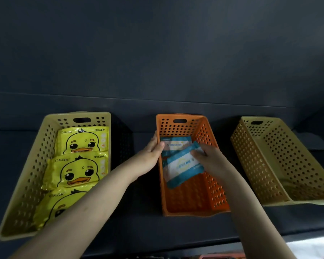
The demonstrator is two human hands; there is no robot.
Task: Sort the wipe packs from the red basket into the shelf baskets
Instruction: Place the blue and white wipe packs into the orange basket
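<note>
The blue wipe pack (181, 168) sits in the grip of the right hand (212, 161): the fingers (196, 153) curl over its upper right end, and the rest of the pack slants down and away to the left of them. It is tilted inside the orange basket (211, 184), but whether its low corner touches the basket floor cannot be told. Just beyond those fingertips, towards the back wall, a second blue pack (174, 144) lies flat on the basket floor, partly covered by the held pack.

Across the second pack from the right fingers, the left hand (148, 154) holds the basket's left wall. Its thumb (160, 145) comes over the rim to the inside and reaches the left edge of the second blue pack, while the other fingers stay on the outside of the wall, so the wall is pinched between them.

Outward from the back of the left hand stands a yellow basket (26, 174) with three duck packs (82, 141) laid in a row from back to front, the nearest one partly hidden under the left forearm. Outward from the back of the right hand, well apart from it, stands a pale yellow basket (260, 165). All three baskets rest on a dark shelf (138, 230)
</note>
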